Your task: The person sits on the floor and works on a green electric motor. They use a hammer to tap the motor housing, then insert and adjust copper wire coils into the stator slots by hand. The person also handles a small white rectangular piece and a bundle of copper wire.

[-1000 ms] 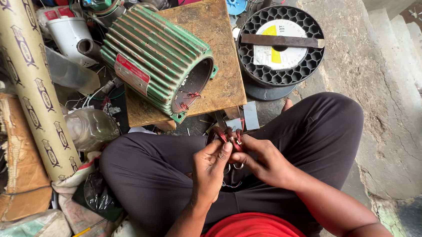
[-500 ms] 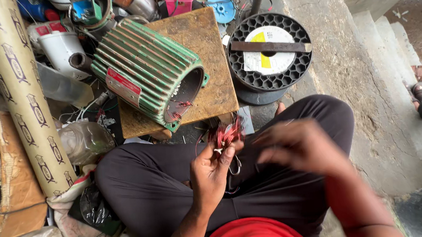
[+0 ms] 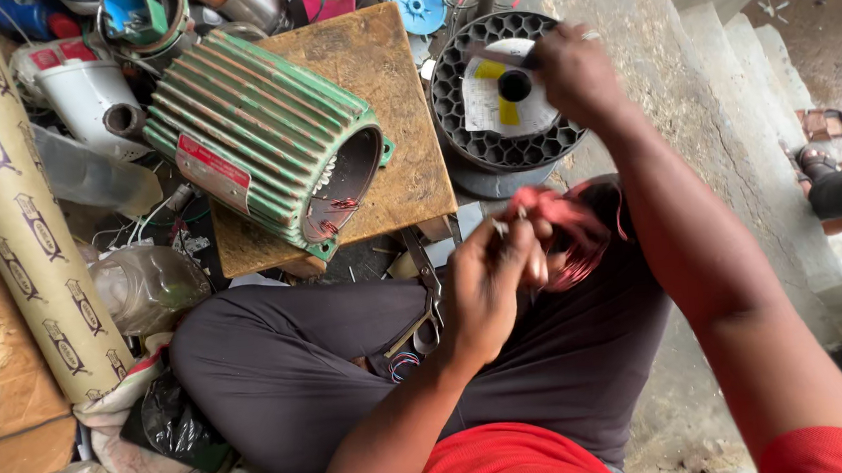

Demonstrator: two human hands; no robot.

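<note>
Green ribbed motor housing (image 3: pixel 270 168) sits on the wooden board (image 3: pixel 379 80). Our left hand (image 3: pixel 490 281) pinches a reddish copper wire coil (image 3: pixel 571 240) — thin, looped, blurred — over our lap. Right hand (image 3: pixel 578 74) is raised over the black spool (image 3: pixel 505 95), fingers closed, apparently on a wire strand.

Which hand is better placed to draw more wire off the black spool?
Probably the right hand: it is raised over the black spool, right at its hub. The left hand is down over the lap, gripping the red wire coil, with scissors beside it.
</note>
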